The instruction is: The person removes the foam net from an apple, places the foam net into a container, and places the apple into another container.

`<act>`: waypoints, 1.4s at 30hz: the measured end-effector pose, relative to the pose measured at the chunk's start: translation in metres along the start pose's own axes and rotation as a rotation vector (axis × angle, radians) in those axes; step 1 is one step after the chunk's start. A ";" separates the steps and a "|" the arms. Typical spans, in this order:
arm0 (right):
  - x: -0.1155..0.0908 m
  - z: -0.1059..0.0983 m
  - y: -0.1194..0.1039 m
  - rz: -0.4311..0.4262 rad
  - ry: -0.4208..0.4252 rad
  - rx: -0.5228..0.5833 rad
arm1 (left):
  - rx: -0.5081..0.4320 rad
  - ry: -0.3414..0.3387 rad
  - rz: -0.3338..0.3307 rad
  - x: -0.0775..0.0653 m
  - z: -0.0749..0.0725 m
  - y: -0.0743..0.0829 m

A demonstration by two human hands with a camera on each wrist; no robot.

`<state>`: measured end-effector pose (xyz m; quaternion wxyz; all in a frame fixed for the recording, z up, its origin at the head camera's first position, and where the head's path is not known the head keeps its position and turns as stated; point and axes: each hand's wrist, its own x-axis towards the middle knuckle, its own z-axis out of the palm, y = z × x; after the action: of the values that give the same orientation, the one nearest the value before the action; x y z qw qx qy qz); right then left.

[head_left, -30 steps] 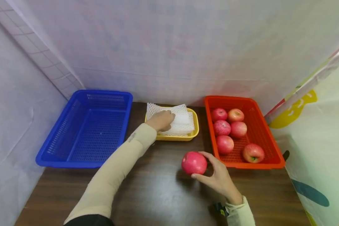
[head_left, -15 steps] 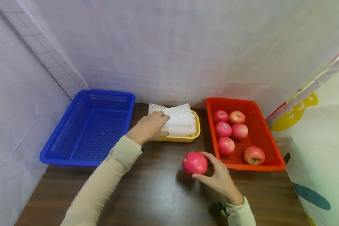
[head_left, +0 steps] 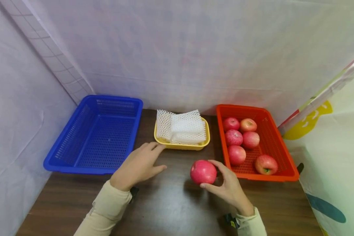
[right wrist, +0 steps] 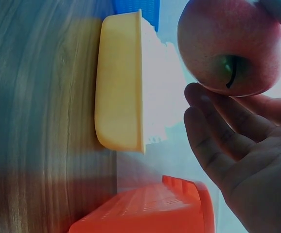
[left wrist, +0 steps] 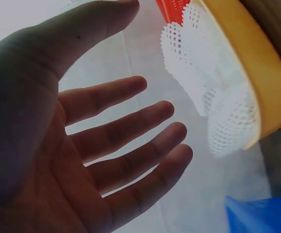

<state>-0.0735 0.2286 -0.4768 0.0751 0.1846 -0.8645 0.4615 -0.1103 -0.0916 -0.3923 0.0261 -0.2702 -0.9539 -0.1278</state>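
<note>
My right hand [head_left: 228, 188] holds a red apple [head_left: 203, 172] between thumb and fingers, above the front middle of the table. In the right wrist view the apple [right wrist: 233, 48] shows its dark stem, with fingers under it. My left hand [head_left: 140, 165] is over the table, just in front of a yellow basket [head_left: 186, 147], with nothing in it. The left wrist view shows that hand [left wrist: 96, 141] with its fingers spread apart. White foam net sleeves [head_left: 183, 126] lie in the yellow basket and rise above its rim.
A blue basket [head_left: 91, 171] with nothing visible inside stands at the left. On the right, a red-orange basket [head_left: 271, 137] holds several apples [head_left: 250, 140]. White sheeting [head_left: 177, 49] hangs behind the table [head_left: 165, 206].
The left hand has drawn back from the foam nets toward the person and left, its fingers opening out. The right hand keeps the apple in almost the same place.
</note>
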 end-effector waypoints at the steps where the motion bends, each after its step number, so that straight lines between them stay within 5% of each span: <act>1: 0.000 0.000 0.000 -0.003 0.000 0.001 | -0.009 -0.001 -0.013 -0.006 0.002 0.000; 5: 0.000 0.000 0.000 -0.010 -0.001 0.009 | -0.040 0.000 -0.039 -0.021 0.011 -0.001; 11: 0.003 -0.010 -0.001 -0.034 0.016 -0.073 | -0.050 0.021 -0.031 -0.026 0.016 -0.005; 21: 0.048 -0.091 -0.010 -0.071 0.063 -0.367 | -0.068 0.006 -0.038 -0.027 0.018 -0.008; 27: 0.078 -0.148 0.006 0.087 -0.005 -0.487 | -0.088 -0.014 -0.055 -0.030 0.020 -0.007; 33: 0.084 -0.196 0.051 0.274 -0.138 -0.623 | -0.105 -0.022 -0.063 -0.032 0.021 -0.007; 42: 0.081 -0.221 0.106 0.475 -0.365 -0.704 | -0.125 -0.044 -0.067 -0.033 0.022 -0.009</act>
<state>-0.1983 0.4446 -0.4094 -0.1279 0.0229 -0.9861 0.1041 -0.0861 -0.1103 -0.4197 -0.0162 -0.2419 -0.9530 -0.1819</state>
